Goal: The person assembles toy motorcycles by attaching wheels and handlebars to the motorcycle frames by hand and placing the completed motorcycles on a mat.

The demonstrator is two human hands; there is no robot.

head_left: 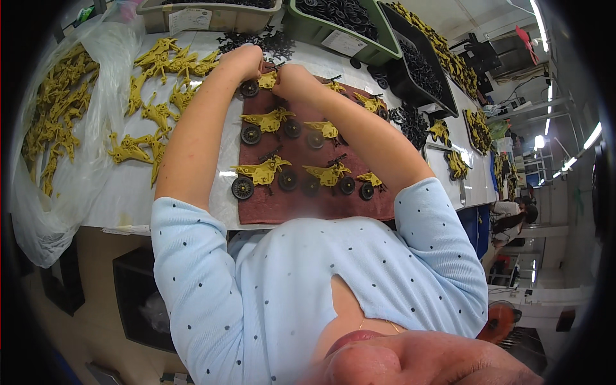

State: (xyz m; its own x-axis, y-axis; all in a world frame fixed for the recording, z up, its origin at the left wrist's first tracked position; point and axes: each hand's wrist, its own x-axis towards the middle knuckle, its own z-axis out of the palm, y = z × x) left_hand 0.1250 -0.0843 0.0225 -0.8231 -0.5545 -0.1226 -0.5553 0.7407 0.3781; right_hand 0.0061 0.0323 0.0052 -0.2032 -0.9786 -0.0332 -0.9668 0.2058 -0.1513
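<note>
Both arms reach to the far edge of a dark red cloth (pixel 282 208). My left hand (pixel 245 61) is closed at a small yellow toy motorcycle (pixel 267 81) with a black wheel. From the other side my right hand (pixel 295 83) is closed against the same toy; the fingertips of both hands are mostly hidden. Nearer to me, more yellow toy motorcycles stand in rows on the cloth, among them one at the left front (pixel 262 172) with black wheels and handlebar. Another toy motorcycle (pixel 268 120) is in the row behind it.
Loose yellow toy bodies (pixel 159 114) lie left of the cloth, beside a clear plastic bag (pixel 102 147) full of more. Behind are a grey bin (pixel 151 20), a green bin (pixel 385 48) and a black bin (pixel 433 102) of black parts. Small black parts (pixel 276 46) lie loose near my hands.
</note>
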